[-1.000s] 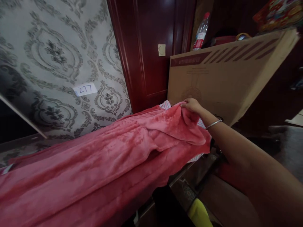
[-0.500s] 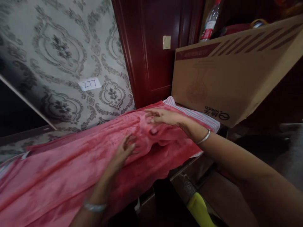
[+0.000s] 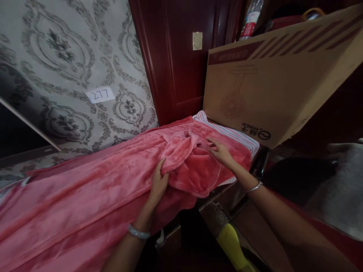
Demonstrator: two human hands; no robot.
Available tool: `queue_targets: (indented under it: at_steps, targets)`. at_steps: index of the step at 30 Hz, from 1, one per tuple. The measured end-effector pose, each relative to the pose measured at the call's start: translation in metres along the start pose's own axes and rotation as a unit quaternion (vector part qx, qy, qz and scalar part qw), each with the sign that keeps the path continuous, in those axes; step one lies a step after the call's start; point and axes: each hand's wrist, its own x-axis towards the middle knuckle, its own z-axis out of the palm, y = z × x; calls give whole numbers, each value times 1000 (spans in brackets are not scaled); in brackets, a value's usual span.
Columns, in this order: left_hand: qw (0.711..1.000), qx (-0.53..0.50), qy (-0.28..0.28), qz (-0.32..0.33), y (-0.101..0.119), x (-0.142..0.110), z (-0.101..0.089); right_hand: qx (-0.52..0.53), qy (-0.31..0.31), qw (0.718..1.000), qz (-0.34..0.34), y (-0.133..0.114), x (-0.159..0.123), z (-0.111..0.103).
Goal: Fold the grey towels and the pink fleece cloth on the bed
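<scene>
A long pink plush cloth [image 3: 113, 177], a blanket or robe by its look, lies spread across a raised surface. Near its right end a bunched fold [image 3: 185, 149] stands up from the rest. My left hand [image 3: 159, 182] is closed on the near left edge of that fold, thumb on top and the other fingers partly hidden. On the fold's right side is my right hand [image 3: 222, 153], its fingers stretched and apart, close to the fabric or lightly touching it. A striped cloth [image 3: 238, 136] shows from beneath the pink one at the right.
A large cardboard box [image 3: 255, 87] stands behind the right end, with a plastic bottle [image 3: 250, 22] behind its top edge. A dark red door [image 3: 176, 68] and patterned wall are at the back. Something yellow [image 3: 231, 245] is below, and a grey cloth [image 3: 344, 189] hangs at right.
My left hand has come forward and right and taken hold of the plush fold. My right hand has moved right and nearer to me. The fold now stands up more.
</scene>
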Motion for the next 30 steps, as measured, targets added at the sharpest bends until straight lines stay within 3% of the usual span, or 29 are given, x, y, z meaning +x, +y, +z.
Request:
queue_targets:
  at_steps: [3,6,9,11,14,18,20,23,25,27,30]
  targets:
    - [1000,-29,-3,-12,13,4,4,-55,-26,992,-112,-11,20,19]
    - [996,-81,-16,-39,28,6,4,-127,-106,968,-189,-30,44,33]
    - [981,-184,38,-50,45,16,-5,-253,-169,932,-195,-45,61,33]
    - [957,-271,94,-47,58,29,-14,-346,-167,910,-157,-51,69,21]
    - [924,-350,141,-62,76,50,-25,-410,-120,897,-112,-59,75,-8]
    - [898,-386,195,-84,86,68,-30,-358,84,922,-119,-71,53,-36]
    - [886,-396,221,-101,79,72,-32,-311,89,936,-141,-75,27,-32]
    - [870,-388,264,-149,52,69,-40,-245,-62,953,-167,-71,-16,-11]
    - [866,-368,285,-183,28,58,-46,-202,-127,957,-164,-60,-41,4]
    - [872,-345,267,-221,6,43,-52,-150,-146,964,-165,-44,-60,14]
    - [892,-327,188,-250,-14,16,-56,-89,-116,976,-162,-21,-77,16]
